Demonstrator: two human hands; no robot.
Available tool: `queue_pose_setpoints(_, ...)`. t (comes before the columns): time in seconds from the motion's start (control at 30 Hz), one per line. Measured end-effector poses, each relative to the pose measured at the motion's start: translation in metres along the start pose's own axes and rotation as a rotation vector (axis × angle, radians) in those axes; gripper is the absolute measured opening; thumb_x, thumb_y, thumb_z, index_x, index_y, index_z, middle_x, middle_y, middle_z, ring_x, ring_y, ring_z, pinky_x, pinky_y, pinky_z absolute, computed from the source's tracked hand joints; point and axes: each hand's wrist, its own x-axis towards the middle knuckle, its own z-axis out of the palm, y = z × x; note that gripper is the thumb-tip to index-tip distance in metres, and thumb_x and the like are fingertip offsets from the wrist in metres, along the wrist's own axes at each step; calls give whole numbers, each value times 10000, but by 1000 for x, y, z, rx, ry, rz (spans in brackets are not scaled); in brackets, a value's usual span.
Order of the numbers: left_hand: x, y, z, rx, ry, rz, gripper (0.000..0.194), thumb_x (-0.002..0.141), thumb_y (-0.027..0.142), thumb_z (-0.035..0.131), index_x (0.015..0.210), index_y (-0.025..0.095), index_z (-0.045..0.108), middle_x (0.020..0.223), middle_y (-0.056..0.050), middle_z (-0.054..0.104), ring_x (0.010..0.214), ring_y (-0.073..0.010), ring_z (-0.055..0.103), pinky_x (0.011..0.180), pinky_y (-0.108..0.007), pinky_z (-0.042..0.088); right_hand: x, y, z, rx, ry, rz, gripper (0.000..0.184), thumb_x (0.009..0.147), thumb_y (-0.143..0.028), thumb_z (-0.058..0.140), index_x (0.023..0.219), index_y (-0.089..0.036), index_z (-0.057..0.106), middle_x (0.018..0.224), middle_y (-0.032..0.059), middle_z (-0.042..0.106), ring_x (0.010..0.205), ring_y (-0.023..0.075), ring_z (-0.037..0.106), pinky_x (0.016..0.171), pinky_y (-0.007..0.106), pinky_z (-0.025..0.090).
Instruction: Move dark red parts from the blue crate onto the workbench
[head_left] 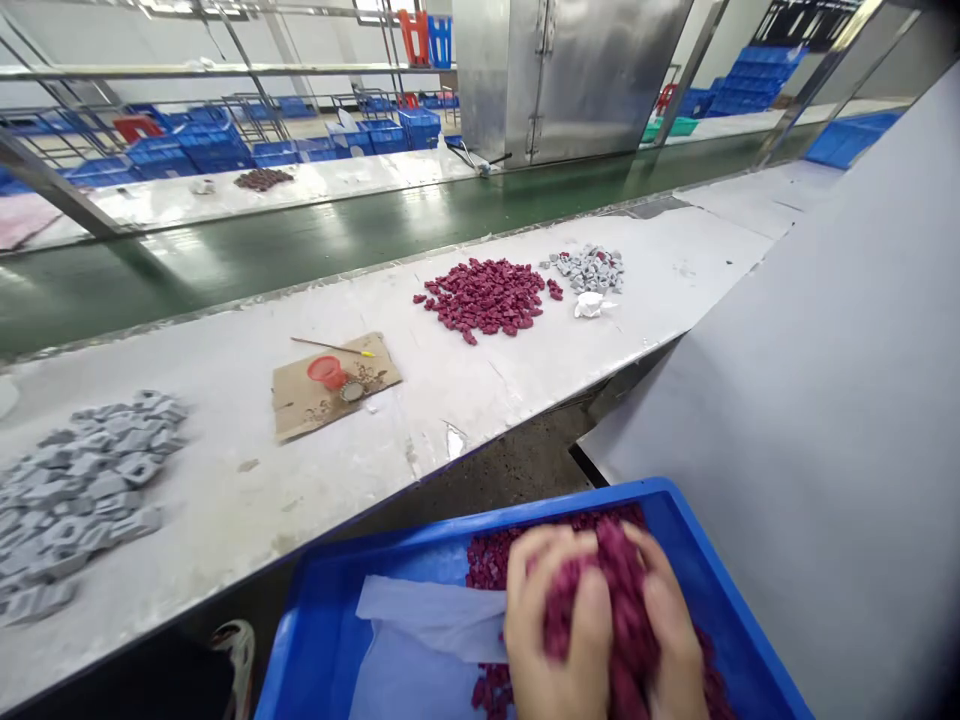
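Note:
My left hand (551, 630) and my right hand (671, 630) are cupped together around a heap of small maroon pieces (624, 590), over the right part of a blue plastic tray (304, 630). Motion blurs the hands and the heap a little. More maroon pieces (491, 560) lie in the tray behind and beside my hands. Left of my hands, a thin whitish sheet (420, 650) rests in the tray and reaches my left hand's edge.
On the white worktable (247, 500) are a maroon pile (487, 297), a small grey pile (592, 268), a larger grey pile (90, 490), crumpled white paper (592, 305) and cardboard (296, 400) bearing a red cup (328, 372) and brush (330, 346). A green conveyor belt (375, 230) runs behind.

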Motion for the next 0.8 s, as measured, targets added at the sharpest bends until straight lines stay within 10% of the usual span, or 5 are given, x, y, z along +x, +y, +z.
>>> queue_pose_setpoints(0.17,157,59,38,-21,-38,216,319,884,423,529,979,147,658,961,-75,687,932,-208,650,863,-344,515,92,-66,130,239,-193,-292,486,806,-541,483,1058,-141,593,1094,81,664,1024,233,627,896,364,527)
queue_pose_setpoints(0.37,288,33,58,130,-32,411,208,919,290,549,1017,126,632,1144,-88,647,1143,-228,565,998,-472,418,190,-64,221,139,-244,-533,264,915,-341,531,1056,-127,594,1175,90,611,1133,203,554,1003,443,422)
queue_pose_setpoints(0.57,288,25,27,376,-233,514,396,922,319,503,1301,204,519,1444,-92,450,1366,-210,356,1155,-425,209,226,-53,219,-125,-413,-677,302,952,-366,454,1028,-142,641,1209,84,591,1215,195,486,1085,447,328)
queue_pose_setpoints(0.7,259,16,4,770,-407,609,1040,528,640,789,1428,321,379,1593,-85,137,1434,-432,-42,1068,-692,-53,229,-74,194,-336,-709,-710,434,974,-445,348,1007,-199,704,1299,39,559,1301,161,416,1148,362,243)
queue_pose_setpoints(0.8,256,5,14,1079,-338,642,1059,556,757,683,1454,318,335,1599,-123,63,1405,-509,-36,1014,-761,0,233,-90,177,-480,-906,-721,526,920,-629,353,1052,-259,703,1383,8,500,1343,207,378,1142,426,253)
